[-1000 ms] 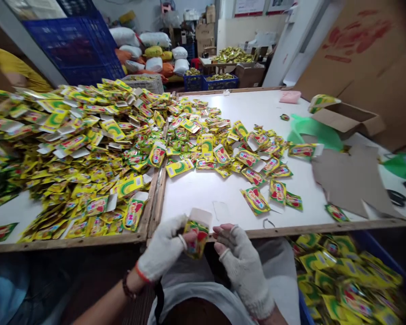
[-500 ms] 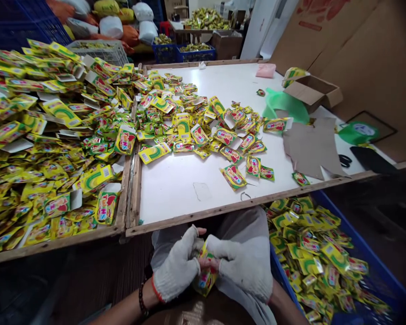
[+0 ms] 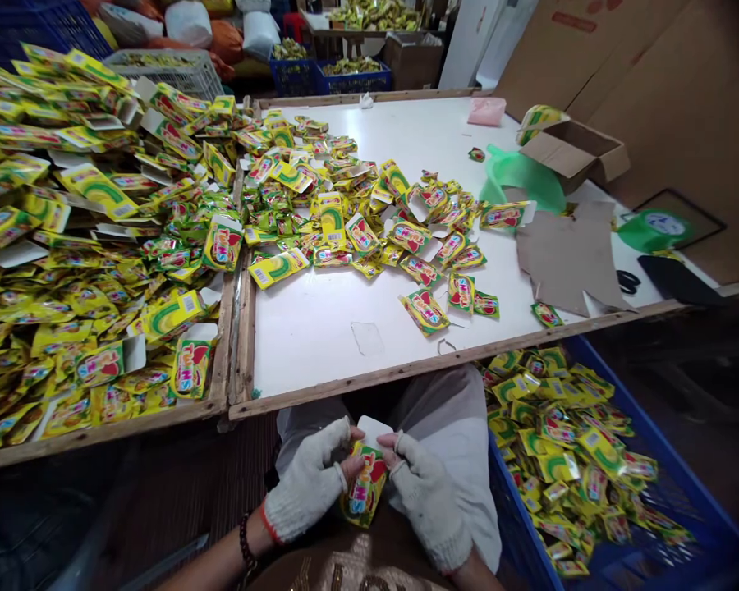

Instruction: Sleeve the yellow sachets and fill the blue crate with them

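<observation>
Over my lap, my left hand (image 3: 311,476), in a white knit glove with bare fingertips, grips a small yellow and green candy box (image 3: 364,486) by its left side. The box stands with its printed front toward me and its white flap raised at the top. My right hand (image 3: 428,497), gloved the same way, pinches the upper right edge of the box by the flap with thumb and fingers. The inside of the box is hidden. Beyond my hands, several similar boxes and small packets (image 3: 424,312) lie on the white tabletop (image 3: 308,345).
A large heap of boxes and packets (image 3: 98,197) fills the wood-edged table at left. A blue crate (image 3: 520,513) of filled boxes stands low at my right. Cardboard (image 3: 570,254), scissors (image 3: 628,281), a green bowl (image 3: 520,182) and an open carton (image 3: 576,152) lie at the right.
My right hand has drawn back from across the box to its right edge. The box now stands more upright, its front and white flap uncovered. The view has tilted slightly downward.
</observation>
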Demonstrator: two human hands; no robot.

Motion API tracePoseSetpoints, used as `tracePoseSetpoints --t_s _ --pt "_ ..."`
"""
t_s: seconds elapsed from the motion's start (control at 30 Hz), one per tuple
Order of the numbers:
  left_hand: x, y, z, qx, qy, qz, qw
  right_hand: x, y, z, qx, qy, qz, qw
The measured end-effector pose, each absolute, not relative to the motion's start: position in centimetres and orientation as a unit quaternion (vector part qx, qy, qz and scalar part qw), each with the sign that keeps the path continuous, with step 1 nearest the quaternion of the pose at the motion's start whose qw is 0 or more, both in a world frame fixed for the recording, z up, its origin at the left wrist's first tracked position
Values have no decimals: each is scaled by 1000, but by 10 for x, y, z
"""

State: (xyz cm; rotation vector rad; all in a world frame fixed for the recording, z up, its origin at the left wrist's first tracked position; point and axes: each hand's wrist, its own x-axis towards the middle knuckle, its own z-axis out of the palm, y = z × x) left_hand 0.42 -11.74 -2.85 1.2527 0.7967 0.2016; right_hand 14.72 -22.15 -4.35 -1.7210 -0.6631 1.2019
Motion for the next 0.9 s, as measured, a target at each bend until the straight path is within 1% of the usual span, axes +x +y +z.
tracePoseSetpoints --t_s 0.13,0.27,0.33,0.4,0.47,0.57,0.63,0.67,0.77,0.8,0.83,0.9 --pt "1 -110 -22 634 349 67 687 146 -214 -46 -643 -268 533 480" --pt "2 -110 -19 614 371 91 691 146 -203 -45 -552 -261 618 496" --pt "6 -113 -19 567 395 124 712 145 -202 -43 -554 -227 607 523" --pt "11 -117 -21 513 424 151 731 143 -205 -41 -582 -195 570 546" --pt "13 -121 -24 491 440 156 736 143 -212 -41 -629 -207 529 531" --pt "10 -124 -30 516 414 126 739 145 -224 -42 -693 -312 486 431" --pt "7 -124 -30 549 387 96 735 148 -228 -42 -698 -351 486 392" --pt "7 -123 -29 559 377 83 734 149 -228 -42 -690 -341 497 400" --pt "12 -118 -19 547 367 60 750 153 -221 -38 -642 -263 534 483" --pt "14 -116 -14 537 368 56 757 155 -217 -35 -628 -249 544 498" --pt "17 -115 -11 531 373 51 759 156 -214 -32 -619 -248 555 498" --pt "20 -113 -5 538 388 41 747 159 -209 -24 -618 -276 575 460"
